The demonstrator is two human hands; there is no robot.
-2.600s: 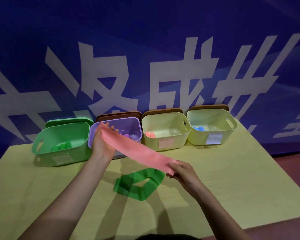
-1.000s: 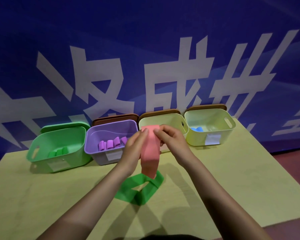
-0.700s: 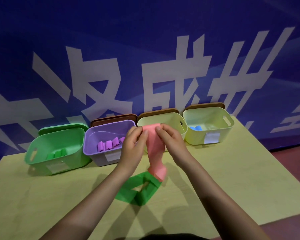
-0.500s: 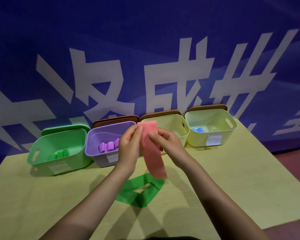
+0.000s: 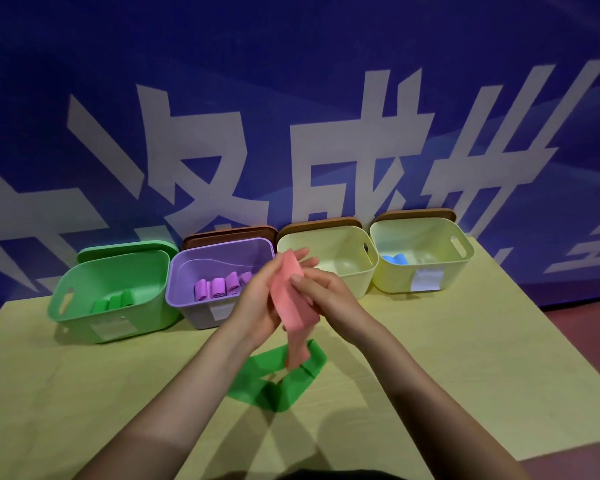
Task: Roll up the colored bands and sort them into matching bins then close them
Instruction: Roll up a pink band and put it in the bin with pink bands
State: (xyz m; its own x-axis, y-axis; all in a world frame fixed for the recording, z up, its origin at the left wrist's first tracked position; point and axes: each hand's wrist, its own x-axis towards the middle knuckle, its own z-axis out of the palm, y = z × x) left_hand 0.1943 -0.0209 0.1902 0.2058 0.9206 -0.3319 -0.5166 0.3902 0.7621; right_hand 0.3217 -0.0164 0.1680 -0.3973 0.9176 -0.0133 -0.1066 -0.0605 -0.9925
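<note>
A pink band (image 5: 293, 308) hangs between my hands above the table, its lower end dangling over a green band (image 5: 278, 379) that lies flat in a loop. My left hand (image 5: 257, 303) holds the pink band from the left, fingers up along its top. My right hand (image 5: 321, 294) pinches it from the right. Behind stand four open bins: a green bin (image 5: 84, 303) with green rolls, a purple bin (image 5: 187, 306) with purple rolls, a pale yellow bin (image 5: 364, 271) partly hidden by my hands, and a second pale yellow bin (image 5: 461, 268) with a blue roll (image 5: 394, 259).
Lids lean behind the bins: a green lid (image 5: 125, 249) and three brown lids (image 5: 229, 233). A blue banner wall (image 5: 291, 98) rises right behind them. The yellow table (image 5: 465, 358) ends at the right and front edges, with dark red floor beyond.
The pink band, first stretched out long between my hands, was brought upright in front of the bins. Since half a second ago my hands have drawn lower and closer along it.
</note>
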